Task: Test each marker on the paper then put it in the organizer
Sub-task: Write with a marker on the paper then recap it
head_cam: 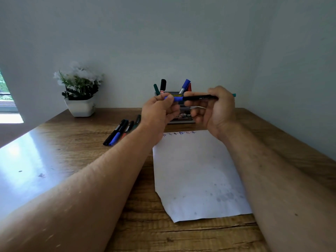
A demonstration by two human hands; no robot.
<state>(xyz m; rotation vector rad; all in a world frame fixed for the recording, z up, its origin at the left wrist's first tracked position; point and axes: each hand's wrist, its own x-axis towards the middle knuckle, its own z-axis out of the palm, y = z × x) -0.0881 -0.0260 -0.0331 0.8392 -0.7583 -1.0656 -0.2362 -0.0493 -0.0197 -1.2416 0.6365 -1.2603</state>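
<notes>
Paper (198, 171): flat on wooden table (91, 160), scribbles along far edge.
Marker (192, 98): level above paper, between both hands.
Left hand (160, 113): pinching blue cap.
Right hand (214, 110): curled round black barrel.
Loose markers (120, 131): lying left, on table.
Organizer (181, 115): behind hands, several markers upright inside.

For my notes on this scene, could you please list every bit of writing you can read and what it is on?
"OP": organizer front label, the rest hidden behind the hands.
White print on the held marker: too blurred to read.
Scribbles on the paper: test marks, not words.
</notes>
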